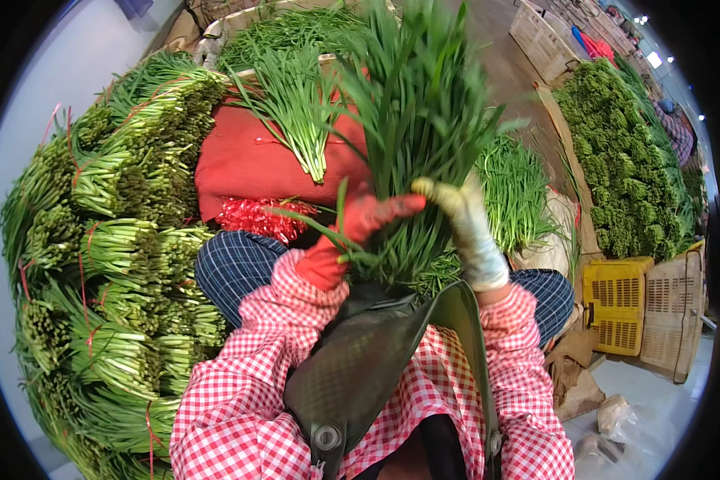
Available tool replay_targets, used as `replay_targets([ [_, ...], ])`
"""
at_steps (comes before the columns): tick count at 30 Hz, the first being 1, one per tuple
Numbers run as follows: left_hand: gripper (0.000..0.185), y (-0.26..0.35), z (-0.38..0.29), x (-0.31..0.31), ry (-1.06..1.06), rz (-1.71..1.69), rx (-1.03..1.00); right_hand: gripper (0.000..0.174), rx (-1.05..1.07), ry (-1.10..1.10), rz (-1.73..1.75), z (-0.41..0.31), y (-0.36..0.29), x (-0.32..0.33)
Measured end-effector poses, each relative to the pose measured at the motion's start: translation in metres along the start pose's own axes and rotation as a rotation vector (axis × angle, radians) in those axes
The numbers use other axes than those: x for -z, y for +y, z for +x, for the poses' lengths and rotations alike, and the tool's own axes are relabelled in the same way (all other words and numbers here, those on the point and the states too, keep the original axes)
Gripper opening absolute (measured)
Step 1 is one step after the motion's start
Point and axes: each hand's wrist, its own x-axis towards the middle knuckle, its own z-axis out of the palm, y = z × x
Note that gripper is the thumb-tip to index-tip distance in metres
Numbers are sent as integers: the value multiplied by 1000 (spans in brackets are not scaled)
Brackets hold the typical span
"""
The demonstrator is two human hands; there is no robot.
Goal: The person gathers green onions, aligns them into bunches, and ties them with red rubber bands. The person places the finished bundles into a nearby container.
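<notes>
A large bunch of garlic chives point(420, 120) stands up before me, its leaf ends blurred. My right hand point(471, 222), in a stained whitish glove, grips the bunch from the right. Across its near side reaches my left hand point(366, 225) in a red glove, fingers stretched towards the right hand. A few bent leaves cross the left glove; whether its fingers hold anything is unclear. Beyond, a smaller bundle of pale-stemmed chives point(303, 120) lies on a red cloth point(234, 156). Shiny red ties point(264, 219) lie heaped at the cloth's near edge.
Tied chive bundles point(120, 252) are stacked high along my left. A crate of loose chives point(294, 30) stands ahead; more chives point(513, 198) lie beside my right knee. Farther right are a yellow plastic crate point(615, 300), a whitish crate point(672, 312), stacked greens point(618, 162) and a person point(675, 132).
</notes>
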Motion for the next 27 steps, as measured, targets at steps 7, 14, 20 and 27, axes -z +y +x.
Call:
replay_targets([
  [7,34,116,73,20,-130,276,-585,40,205,-53,26,70,-75,18],
  [14,39,118,116,65,-177,560,-561,33,134,-349,-333,113,-60,22],
  [20,40,121,117,46,-48,1383,-603,35,608,-106,-369,137,-48,-4],
  [27,47,99,61,34,126,42,-392,21,410,121,-647,94,-25,-18],
])
